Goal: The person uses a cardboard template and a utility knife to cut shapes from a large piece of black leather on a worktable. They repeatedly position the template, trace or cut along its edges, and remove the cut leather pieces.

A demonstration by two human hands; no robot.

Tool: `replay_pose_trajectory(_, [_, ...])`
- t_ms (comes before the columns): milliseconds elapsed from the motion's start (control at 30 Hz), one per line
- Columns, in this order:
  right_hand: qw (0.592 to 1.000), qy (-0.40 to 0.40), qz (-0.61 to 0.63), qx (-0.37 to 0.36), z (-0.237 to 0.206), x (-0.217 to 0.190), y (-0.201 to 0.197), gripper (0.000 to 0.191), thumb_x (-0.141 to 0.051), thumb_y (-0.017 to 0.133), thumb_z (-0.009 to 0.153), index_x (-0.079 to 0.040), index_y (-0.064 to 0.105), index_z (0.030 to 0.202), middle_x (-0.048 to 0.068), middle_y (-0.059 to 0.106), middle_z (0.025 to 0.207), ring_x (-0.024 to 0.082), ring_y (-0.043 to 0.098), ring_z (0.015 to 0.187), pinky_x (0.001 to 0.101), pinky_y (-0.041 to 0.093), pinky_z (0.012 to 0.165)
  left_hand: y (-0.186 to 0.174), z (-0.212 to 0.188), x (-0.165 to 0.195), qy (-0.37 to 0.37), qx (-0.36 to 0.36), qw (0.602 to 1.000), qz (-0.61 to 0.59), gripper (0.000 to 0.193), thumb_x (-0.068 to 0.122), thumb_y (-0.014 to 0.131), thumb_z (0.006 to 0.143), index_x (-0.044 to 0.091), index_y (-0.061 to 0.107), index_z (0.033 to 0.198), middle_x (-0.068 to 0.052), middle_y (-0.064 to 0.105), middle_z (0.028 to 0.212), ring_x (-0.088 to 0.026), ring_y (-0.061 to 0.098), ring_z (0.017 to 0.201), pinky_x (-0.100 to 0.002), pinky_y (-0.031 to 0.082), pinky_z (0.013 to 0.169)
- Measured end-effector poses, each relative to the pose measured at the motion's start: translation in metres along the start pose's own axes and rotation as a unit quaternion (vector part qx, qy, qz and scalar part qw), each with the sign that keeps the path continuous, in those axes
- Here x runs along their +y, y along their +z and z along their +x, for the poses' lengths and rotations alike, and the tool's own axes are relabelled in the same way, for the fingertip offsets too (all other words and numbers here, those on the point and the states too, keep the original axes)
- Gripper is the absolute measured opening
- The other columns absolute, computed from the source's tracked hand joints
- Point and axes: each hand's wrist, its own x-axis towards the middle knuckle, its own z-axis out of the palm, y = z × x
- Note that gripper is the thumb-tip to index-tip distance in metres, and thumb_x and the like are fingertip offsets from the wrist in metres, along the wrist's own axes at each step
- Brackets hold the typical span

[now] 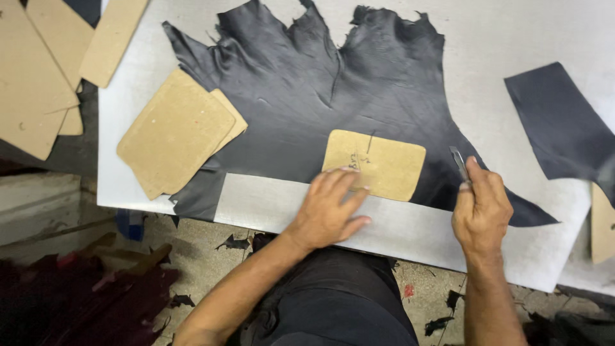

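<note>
- Head view looks down on a pale cutting board (487, 38) with a ragged sheet of black leather (307, 96) spread over it.
- The left hand (330, 208) lies flat, fingers spread, pressing the near-left corner of a small rounded cardboard template (378, 165) that sits on the leather at about 6 o'clock of the hide, close to its straight near edge.
- The right hand (482, 205) sits at 3 o'clock of the template, just beside it, closed around a slim metal cutting knife (459, 161); the thumb and forefinger pinch it tightly, with the blade end pointing towards 11 o'clock, near the template's right edge but apart from it.
- To do this step well, in my judgement, the flat palm should keep firm, even weight on the template so it cannot slide, and the blade should run tight against the cardboard edge, held steeply, with the pressing fingers kept clear of its path.
- Two larger stacked cardboard patterns (176, 133) lie at 9 o'clock of the hide, overlapping its left edge.
- More cardboard pieces (38, 70) sit at 10 o'clock, off the board.
- A separate cut piece of dark leather (560, 125) lies at 3 o'clock, well apart.
</note>
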Motion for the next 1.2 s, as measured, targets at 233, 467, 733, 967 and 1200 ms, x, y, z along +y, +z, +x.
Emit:
replay_pose_trajectory(233, [0.951,-0.263,-0.114,-0.12,0.071,-0.051,0.059,0.043,-0.003,0.068,0.085,-0.01,0.072,0.127,0.006,0.069,0.111,0.026,0.068,0.098,0.0376,0.057,0.083,0.025,0.028,0.023,-0.116,-0.049,0.988,0.085,0.088,0.078,0.054,0.081,0.022,0.054,0.149,-0.024,0.03,0.162,-0.044,0.021,0.152,-0.07,0.017,0.119])
replay_pose_trajectory(467, [0.916,-0.345,-0.125,-0.158,0.094,-0.083,0.083,0.044,-0.01,0.071,0.084,-0.01,0.072,0.128,0.004,0.071,0.12,0.022,0.065,0.088,0.0374,0.056,0.077,0.025,0.022,0.016,-0.102,-0.081,0.985,0.109,0.085,0.077,0.056,0.08,0.03,0.05,0.151,-0.025,0.026,0.165,-0.045,0.02,0.153,-0.071,0.016,0.119])
replay_pose_trajectory(733, [0.915,-0.333,-0.154,-0.169,0.082,-0.054,0.06,0.058,-0.018,0.074,0.072,-0.004,0.071,0.128,0.005,0.07,0.119,0.023,0.061,0.08,0.0379,0.053,0.07,0.032,0.028,0.02,-0.111,-0.114,0.978,0.131,0.079,0.074,0.057,0.082,0.035,0.048,0.15,-0.027,0.03,0.16,-0.048,0.023,0.149,-0.075,0.019,0.114])
replay_pose_trajectory(967, [0.914,-0.264,-0.265,-0.158,0.059,0.015,-0.014,0.053,0.007,0.068,0.076,-0.008,0.074,0.127,0.002,0.071,0.117,0.021,0.06,0.079,0.035,0.053,0.073,0.029,0.046,0.027,-0.126,-0.143,0.967,0.171,0.068,0.067,0.055,0.087,0.038,0.047,0.148,-0.027,0.036,0.153,-0.05,0.032,0.141,-0.077,0.029,0.106])
replay_pose_trajectory(1200, [0.923,-0.242,-0.268,-0.137,0.046,0.033,-0.023,0.048,0.004,0.069,0.08,-0.008,0.074,0.126,0.002,0.07,0.117,0.021,0.059,0.08,0.036,0.053,0.074,0.023,0.073,0.032,-0.056,-0.176,0.938,0.293,0.061,0.053,0.054,0.099,0.033,0.042,0.155,-0.028,0.055,0.13,-0.047,0.057,0.113,-0.061,0.048,0.098])
